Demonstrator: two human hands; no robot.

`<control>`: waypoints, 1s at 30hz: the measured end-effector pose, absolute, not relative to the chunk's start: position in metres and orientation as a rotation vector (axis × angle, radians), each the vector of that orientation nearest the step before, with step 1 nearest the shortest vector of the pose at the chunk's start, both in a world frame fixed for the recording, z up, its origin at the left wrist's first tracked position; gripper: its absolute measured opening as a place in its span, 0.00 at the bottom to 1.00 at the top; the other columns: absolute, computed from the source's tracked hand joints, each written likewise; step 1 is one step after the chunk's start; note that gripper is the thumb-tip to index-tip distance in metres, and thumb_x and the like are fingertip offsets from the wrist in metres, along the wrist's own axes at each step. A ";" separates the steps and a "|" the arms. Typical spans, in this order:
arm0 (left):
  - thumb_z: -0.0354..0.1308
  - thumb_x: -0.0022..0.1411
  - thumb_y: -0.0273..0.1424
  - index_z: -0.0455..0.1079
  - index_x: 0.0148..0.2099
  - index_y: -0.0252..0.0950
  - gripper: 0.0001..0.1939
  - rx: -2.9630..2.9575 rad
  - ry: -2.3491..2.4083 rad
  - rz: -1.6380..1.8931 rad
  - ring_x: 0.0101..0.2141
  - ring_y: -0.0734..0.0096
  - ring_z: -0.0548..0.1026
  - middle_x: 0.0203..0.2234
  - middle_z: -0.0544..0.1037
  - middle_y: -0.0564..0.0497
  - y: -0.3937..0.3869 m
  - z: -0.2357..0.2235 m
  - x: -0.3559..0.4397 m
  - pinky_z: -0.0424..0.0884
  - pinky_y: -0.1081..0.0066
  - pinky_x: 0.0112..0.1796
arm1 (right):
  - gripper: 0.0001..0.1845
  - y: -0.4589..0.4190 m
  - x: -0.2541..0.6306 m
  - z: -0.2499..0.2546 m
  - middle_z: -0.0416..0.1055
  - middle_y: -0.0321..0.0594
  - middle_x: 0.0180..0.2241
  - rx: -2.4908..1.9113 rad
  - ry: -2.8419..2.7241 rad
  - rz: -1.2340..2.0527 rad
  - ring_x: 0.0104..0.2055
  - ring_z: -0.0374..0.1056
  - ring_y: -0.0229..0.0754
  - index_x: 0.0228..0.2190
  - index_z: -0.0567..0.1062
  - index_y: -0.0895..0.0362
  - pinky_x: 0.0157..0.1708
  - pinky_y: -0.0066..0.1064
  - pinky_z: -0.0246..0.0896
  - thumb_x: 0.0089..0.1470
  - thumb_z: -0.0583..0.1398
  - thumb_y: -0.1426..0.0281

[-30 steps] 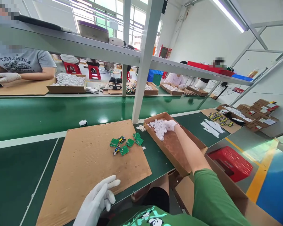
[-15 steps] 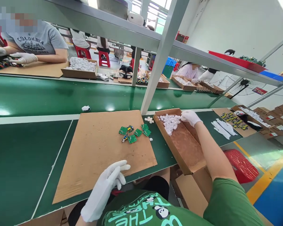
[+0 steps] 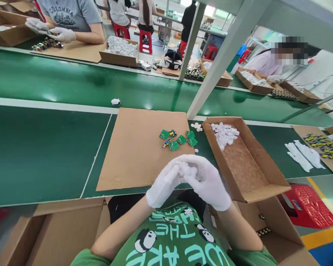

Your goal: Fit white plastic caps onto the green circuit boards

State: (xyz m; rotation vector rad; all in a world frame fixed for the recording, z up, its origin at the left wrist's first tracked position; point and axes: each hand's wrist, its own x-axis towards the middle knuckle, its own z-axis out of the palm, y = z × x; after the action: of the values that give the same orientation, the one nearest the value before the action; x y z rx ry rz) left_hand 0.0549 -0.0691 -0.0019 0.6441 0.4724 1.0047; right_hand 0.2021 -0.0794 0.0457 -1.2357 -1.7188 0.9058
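In white gloves, my left hand (image 3: 163,183) and my right hand (image 3: 209,181) meet above the front edge of the cardboard sheet (image 3: 138,147). Cupped between their curled fingers is a small clump of white plastic pieces (image 3: 187,170); their exact shape is hard to make out. Just beyond the hands, several green circuit boards (image 3: 174,145) lie on the sheet, some with dark and yellow components. To the right stands a shallow cardboard box (image 3: 249,170) with a heap of similar white pieces (image 3: 224,135) in its far left corner.
A few white pieces (image 3: 196,126) lie beside the sheet, and a small black-and-white object (image 3: 115,102) sits farther back. White gloves (image 3: 305,155) lie at right. A slanted metal post (image 3: 211,66) rises behind the sheet. Co-workers sit across the green belt (image 3: 86,83).
My right hand has left the box and come back to the left, bringing white pieces. My left hand has risen to meet it. The camera view has tilted down.
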 end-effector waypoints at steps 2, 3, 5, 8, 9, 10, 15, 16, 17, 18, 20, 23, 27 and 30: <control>0.61 0.62 0.44 0.75 0.40 0.35 0.16 0.639 0.552 1.054 0.36 0.66 0.75 0.32 0.76 0.48 -0.070 -0.001 0.049 0.74 0.64 0.41 | 0.19 -0.082 0.194 0.031 0.75 0.42 0.50 -1.210 -1.827 0.714 0.50 0.72 0.45 0.48 0.72 0.48 0.50 0.41 0.69 0.56 0.61 0.76; 0.62 0.62 0.42 0.74 0.38 0.35 0.14 0.635 0.598 1.061 0.34 0.68 0.74 0.30 0.76 0.50 -0.071 0.000 0.045 0.74 0.66 0.39 | 0.19 -0.082 0.193 0.026 0.74 0.43 0.51 -1.195 -1.854 0.642 0.52 0.70 0.47 0.48 0.73 0.48 0.52 0.44 0.67 0.56 0.61 0.76; 0.64 0.60 0.41 0.73 0.37 0.35 0.13 0.610 0.677 1.071 0.33 0.69 0.72 0.27 0.73 0.51 -0.074 0.002 0.039 0.74 0.67 0.37 | 0.21 -0.081 0.193 0.019 0.73 0.44 0.51 -1.201 -1.828 0.616 0.54 0.69 0.48 0.49 0.72 0.49 0.54 0.45 0.66 0.55 0.62 0.76; 0.64 0.59 0.41 0.71 0.35 0.35 0.13 0.541 0.761 1.109 0.30 0.71 0.71 0.26 0.71 0.53 -0.076 0.005 0.034 0.74 0.67 0.37 | 0.26 -0.081 0.190 0.011 0.72 0.44 0.49 -1.230 -1.732 0.781 0.48 0.72 0.48 0.52 0.69 0.49 0.48 0.42 0.70 0.52 0.66 0.71; 0.64 0.59 0.41 0.70 0.34 0.35 0.13 0.535 0.772 1.118 0.29 0.72 0.71 0.26 0.72 0.53 -0.076 0.005 0.034 0.74 0.67 0.36 | 0.29 -0.082 0.187 0.008 0.72 0.44 0.48 -1.234 -1.720 0.810 0.47 0.72 0.48 0.53 0.69 0.50 0.46 0.41 0.71 0.50 0.68 0.69; 0.64 0.59 0.41 0.70 0.32 0.35 0.14 0.542 0.781 1.123 0.28 0.73 0.70 0.26 0.72 0.53 -0.076 0.006 0.034 0.73 0.68 0.35 | 0.31 -0.082 0.185 0.006 0.72 0.44 0.48 -1.236 -1.719 0.815 0.47 0.72 0.48 0.53 0.69 0.50 0.46 0.40 0.71 0.48 0.70 0.69; 0.63 0.59 0.39 0.69 0.30 0.35 0.13 0.790 0.863 1.041 0.30 0.70 0.72 0.26 0.74 0.51 -0.071 0.003 0.028 0.70 0.70 0.34 | 0.26 -0.084 0.179 0.004 0.73 0.39 0.43 -1.216 -1.786 0.748 0.41 0.72 0.43 0.50 0.71 0.47 0.42 0.36 0.72 0.51 0.66 0.76; 0.63 0.59 0.37 0.69 0.30 0.35 0.12 0.860 0.904 1.011 0.32 0.69 0.73 0.28 0.75 0.50 -0.070 0.001 0.026 0.70 0.69 0.35 | 0.26 -0.084 0.180 0.006 0.73 0.39 0.42 -1.213 -1.823 0.756 0.40 0.72 0.42 0.50 0.71 0.47 0.40 0.35 0.73 0.51 0.66 0.77; 0.64 0.58 0.37 0.69 0.31 0.35 0.11 0.908 0.948 0.987 0.32 0.69 0.73 0.29 0.76 0.50 -0.069 0.000 0.024 0.70 0.69 0.35 | 0.26 -0.084 0.182 0.009 0.74 0.38 0.41 -1.215 -1.852 0.761 0.37 0.72 0.41 0.50 0.71 0.47 0.38 0.34 0.73 0.51 0.65 0.77; 0.65 0.58 0.36 0.71 0.34 0.35 0.10 0.926 0.985 0.967 0.32 0.69 0.73 0.29 0.77 0.50 -0.069 -0.001 0.022 0.70 0.69 0.35 | 0.26 -0.085 0.183 0.011 0.74 0.38 0.40 -1.222 -1.870 0.767 0.35 0.71 0.40 0.50 0.71 0.47 0.36 0.33 0.73 0.51 0.65 0.77; 0.64 0.59 0.37 0.72 0.45 0.37 0.14 0.895 1.009 0.935 0.30 0.70 0.73 0.28 0.77 0.53 -0.070 -0.003 0.019 0.70 0.70 0.33 | 0.26 -0.085 0.185 0.016 0.74 0.36 0.37 -1.238 -1.868 0.786 0.31 0.70 0.38 0.50 0.71 0.47 0.33 0.31 0.73 0.51 0.66 0.77; 0.64 0.58 0.36 0.71 0.51 0.38 0.18 0.900 0.951 0.920 0.31 0.70 0.74 0.31 0.78 0.52 -0.072 -0.002 0.017 0.71 0.69 0.35 | 0.25 -0.087 0.186 0.017 0.75 0.36 0.39 -1.232 -1.847 0.831 0.34 0.72 0.38 0.50 0.71 0.48 0.36 0.31 0.74 0.51 0.66 0.76; 0.68 0.51 0.31 0.73 0.37 0.36 0.11 0.971 0.947 0.975 0.34 0.67 0.76 0.31 0.80 0.49 -0.073 0.002 0.020 0.73 0.69 0.37 | 0.19 -0.091 0.186 0.011 0.75 0.38 0.39 -1.214 -1.782 0.847 0.37 0.72 0.40 0.48 0.72 0.49 0.38 0.34 0.74 0.54 0.64 0.74; 0.67 0.53 0.30 0.72 0.33 0.36 0.07 0.969 1.044 1.000 0.26 0.72 0.73 0.26 0.78 0.52 -0.075 0.004 0.026 0.71 0.72 0.29 | 0.16 -0.095 0.185 0.007 0.73 0.37 0.37 -1.265 -1.696 0.847 0.33 0.71 0.38 0.44 0.73 0.50 0.34 0.32 0.74 0.53 0.64 0.74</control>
State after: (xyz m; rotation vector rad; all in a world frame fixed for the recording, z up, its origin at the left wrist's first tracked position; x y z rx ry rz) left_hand 0.0257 -0.0752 0.0043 0.9695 1.0436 1.0003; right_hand 0.1850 -0.0945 0.0075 -1.2650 -1.6959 0.8473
